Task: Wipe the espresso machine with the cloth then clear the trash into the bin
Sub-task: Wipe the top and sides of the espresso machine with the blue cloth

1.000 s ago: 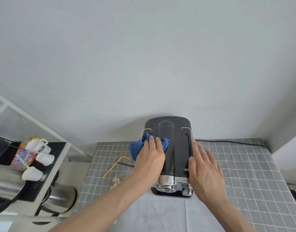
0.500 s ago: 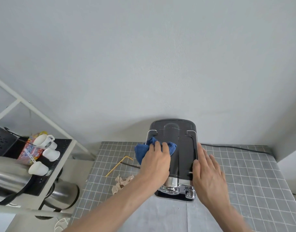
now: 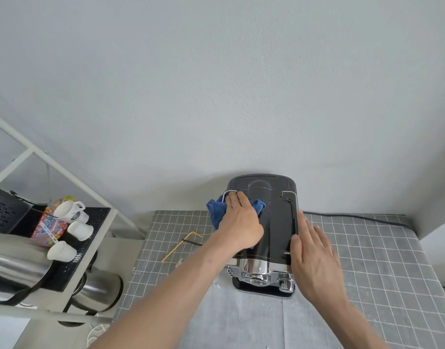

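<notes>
Nearest to us, our right hand (image 3: 314, 258) lay flat with straight fingers against the right side of the espresso machine (image 3: 264, 233), holding nothing. Our left hand (image 3: 241, 222) pressed the blue cloth (image 3: 216, 210) down on the machine's black top, near its left rail, fingers fairly straight over the bunched fabric. The machine stood at the back edge of the desk (image 3: 367, 260), against the wall, its chrome front facing us. To the left of it on the desk's gridded cover lay a bent yellow straw (image 3: 181, 245), and small pale scraps (image 3: 178, 260) showed just beside our left forearm. A black cable (image 3: 354, 217) ran along the back edge to the right. Off the desk's left edge, a shelf (image 3: 95, 238) carried white cups (image 3: 70, 212) and a colourful carton (image 3: 50, 225).
</notes>
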The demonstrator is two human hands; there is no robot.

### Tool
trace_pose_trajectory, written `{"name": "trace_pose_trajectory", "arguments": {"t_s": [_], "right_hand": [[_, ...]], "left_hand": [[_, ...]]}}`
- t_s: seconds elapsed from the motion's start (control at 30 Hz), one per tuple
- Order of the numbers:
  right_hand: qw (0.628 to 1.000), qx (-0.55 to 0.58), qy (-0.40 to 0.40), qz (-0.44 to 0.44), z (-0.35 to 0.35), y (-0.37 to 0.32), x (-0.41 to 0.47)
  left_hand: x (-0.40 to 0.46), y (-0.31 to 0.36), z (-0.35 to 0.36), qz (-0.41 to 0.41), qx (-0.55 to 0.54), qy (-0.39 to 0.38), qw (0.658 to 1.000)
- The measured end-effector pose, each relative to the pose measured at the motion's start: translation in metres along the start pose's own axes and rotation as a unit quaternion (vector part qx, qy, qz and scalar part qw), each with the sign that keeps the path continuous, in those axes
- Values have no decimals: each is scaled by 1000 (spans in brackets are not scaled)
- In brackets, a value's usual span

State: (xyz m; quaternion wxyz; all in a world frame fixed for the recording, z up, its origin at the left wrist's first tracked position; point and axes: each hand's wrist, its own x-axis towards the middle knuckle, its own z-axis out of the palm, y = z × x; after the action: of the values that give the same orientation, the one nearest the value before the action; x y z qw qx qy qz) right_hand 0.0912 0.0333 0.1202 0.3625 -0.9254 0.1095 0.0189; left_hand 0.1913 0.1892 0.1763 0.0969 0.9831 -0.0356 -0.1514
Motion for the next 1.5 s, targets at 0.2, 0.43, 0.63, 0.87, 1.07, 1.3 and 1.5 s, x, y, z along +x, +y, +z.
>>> {"name": "trace_pose_trajectory", "arguments": {"t_s": [0.2, 0.43, 0.63, 0.87, 1.07, 1.3, 1.5], "right_hand": [[1000, -25, -4, 14, 0, -3, -2], [1000, -22, -8, 6, -1, -2, -1], [1000, -7, -16, -15, -6, 3, 1], [1000, -3, -20, -21, -8, 4, 3], [999, 4, -22, -26, -7, 4, 2], [999, -28, -16, -19, -8, 0, 1], [1000, -8, -12, -21, -5, 2, 1]], "left_hand": [[-24, 5, -3, -4, 95, -10, 995], [-85, 21, -15, 59, 129, 31, 989], [-53, -6, 24, 139, 65, 93, 984], [18, 16, -4, 120, 94, 99, 983], [33, 37, -8, 106, 118, 82, 984], [50, 26, -26, 136, 126, 84, 979], [30, 15, -18, 115, 179, 101, 972]]}}
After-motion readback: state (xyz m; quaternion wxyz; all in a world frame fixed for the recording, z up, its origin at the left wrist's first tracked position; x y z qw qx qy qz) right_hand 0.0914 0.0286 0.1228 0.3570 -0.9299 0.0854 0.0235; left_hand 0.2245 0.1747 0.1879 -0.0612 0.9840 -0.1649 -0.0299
